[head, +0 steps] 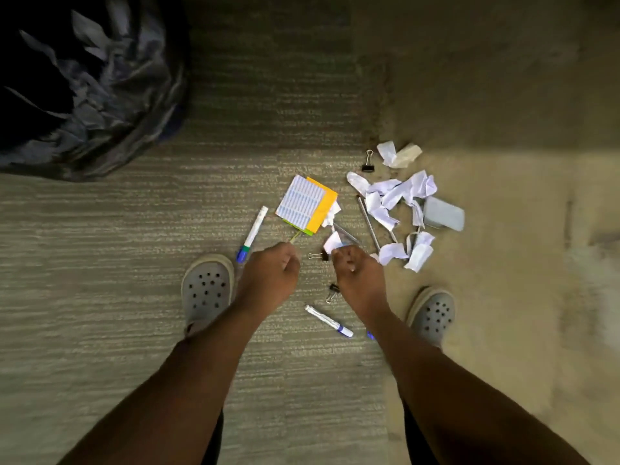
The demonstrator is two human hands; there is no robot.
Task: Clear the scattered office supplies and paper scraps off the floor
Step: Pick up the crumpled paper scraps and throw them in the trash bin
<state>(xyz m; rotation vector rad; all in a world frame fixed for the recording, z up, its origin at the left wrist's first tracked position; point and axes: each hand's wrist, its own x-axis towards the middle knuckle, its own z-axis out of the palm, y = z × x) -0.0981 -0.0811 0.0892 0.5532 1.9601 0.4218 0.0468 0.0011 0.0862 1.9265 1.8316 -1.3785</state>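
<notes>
1. Carpeted floor (134, 263) holds paper scraps (396, 203), markers (252, 233), binder clips (368, 161).
2. Black bag (90, 95) sits far left.
3. Right hand (359, 273) fingers pinch a scrap (332, 242); left hand (271, 273) fingers curl together.

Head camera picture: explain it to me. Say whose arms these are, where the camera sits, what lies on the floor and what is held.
The camera is worn on a person's head and looks down, so the two bare arms and the grey clogs are the wearer's own. There is no machine.

On the carpet lie crumpled paper scraps, a pad of coloured sticky notes, two markers, several binder clips and a grey box. A black bin bag sits at the top left.

The right hand pinches a white scrap. The left hand is curled into a fist; something thin and yellowish sticks out of it, too blurred to name.
</notes>
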